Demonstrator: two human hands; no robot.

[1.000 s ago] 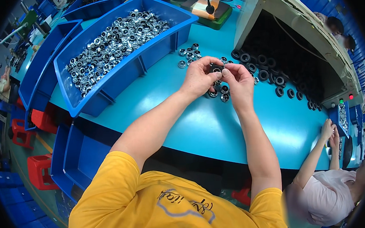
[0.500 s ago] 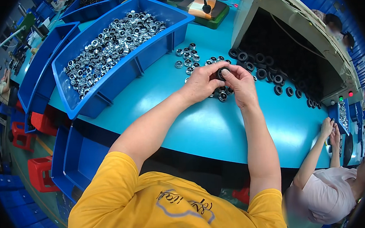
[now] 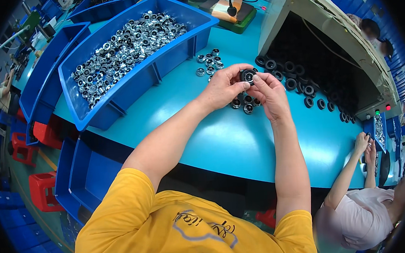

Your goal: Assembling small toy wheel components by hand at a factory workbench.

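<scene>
My left hand point(image 3: 222, 88) and my right hand point(image 3: 272, 95) are closed together on a small wheel point(image 3: 248, 76), pinching it by its edges between thumbs and fingers. It has a black rubber tyre around a shiny hub, and its round face is turned toward me. Just beyond and beneath the hands, loose chrome hubs point(image 3: 248, 108) lie on the turquoise table point(image 3: 204, 145), some hidden by my fingers. More chrome hubs point(image 3: 210, 70) are spread to the left of the wheel. To the right lie many black rubber rings point(image 3: 308, 90).
A large blue bin point(image 3: 136, 84) full of chrome hubs stands at left. At right, a pale metal box-shaped machine point(image 3: 277, 20) opens over piled black rings. A green-based fixture point(image 3: 238, 24) sits at the back. Another person's hands point(image 3: 366, 144) work at the far right.
The wheel has turned in my fingers, so its face with the shiny hub now shows. My right thumb has shifted off its face toward the rim.
</scene>
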